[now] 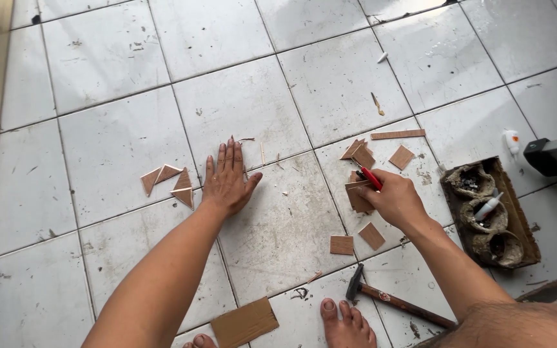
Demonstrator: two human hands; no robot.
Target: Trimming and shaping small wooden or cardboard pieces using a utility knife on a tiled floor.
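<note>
Our hands on the tiled floor among small wooden pieces

We laid our left hand (228,182) flat and open on the white tiled floor (98,142), gripping nothing, just right of a cluster of triangular wooden pieces (170,183). Our right hand (396,201) was closed around a red-handled cutter (370,177), its tip against a stack of wooden pieces (358,196) lying under the hand. More square wooden pieces (356,240) lay near that hand, a thin wooden strip (398,135) above it. A hammer (394,301) lay by our foot (346,325), a cardboard scrap (245,323) beside, and a tray of rough cups (491,216) to the right
</note>
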